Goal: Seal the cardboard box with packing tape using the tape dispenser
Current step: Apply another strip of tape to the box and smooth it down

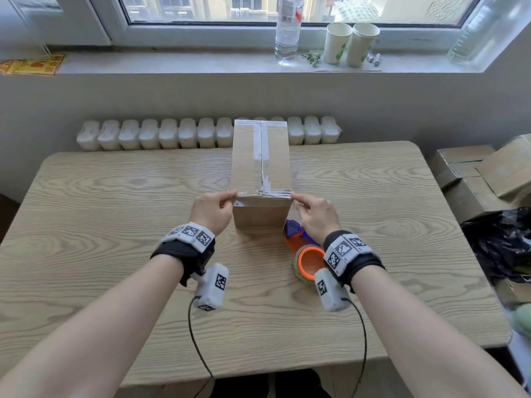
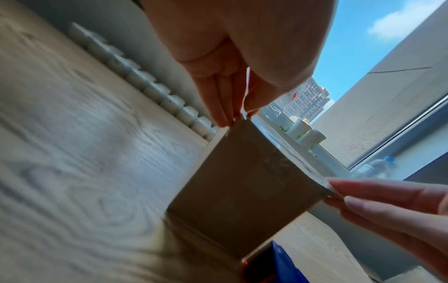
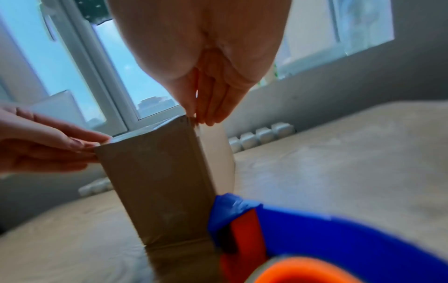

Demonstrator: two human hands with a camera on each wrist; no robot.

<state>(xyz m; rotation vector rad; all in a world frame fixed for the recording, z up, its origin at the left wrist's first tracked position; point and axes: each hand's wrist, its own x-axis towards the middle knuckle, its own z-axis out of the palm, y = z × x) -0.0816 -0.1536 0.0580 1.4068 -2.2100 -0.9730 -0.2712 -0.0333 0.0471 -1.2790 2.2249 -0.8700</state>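
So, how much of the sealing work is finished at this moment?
Done: the cardboard box is closed, and a tape strip runs along its top seam. In hand: the left hand and right hand pinch the ends of a cross strip over the near top edge, likely pressing it down. The tape dispenser lies unheld on the table. Left: probably smoothing that strip; the far edge is unclear.
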